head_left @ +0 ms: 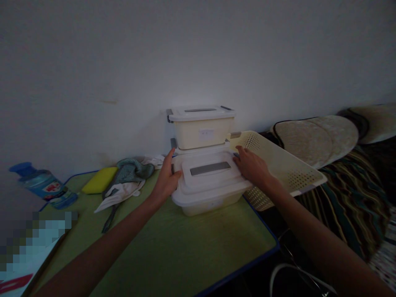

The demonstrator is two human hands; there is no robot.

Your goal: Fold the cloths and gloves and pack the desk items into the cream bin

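A white lidded storage box (pixel 213 187) with a grey lid handle sits at the far side of the green table. My left hand (pixel 167 181) is at its left end, thumb on the lid edge by the grey latch and fingers partly hidden at the side. At the opposite end, my right hand (pixel 251 165) curls over the lid edge beside the other latch. Behind it, a second cream lidded box (pixel 202 130) is stacked on another white lid, close to the wall. The box beneath that lid is mostly hidden.
A perforated cream basket (pixel 284 161) stands tilted off the table's right side, near a sofa with striped fabric (pixel 346 198). Left on the table (pixel 185 255) are a yellow sponge-like block (pixel 99 180), crumpled cloths (pixel 131 175) and a blue-capped bottle (pixel 46 187).
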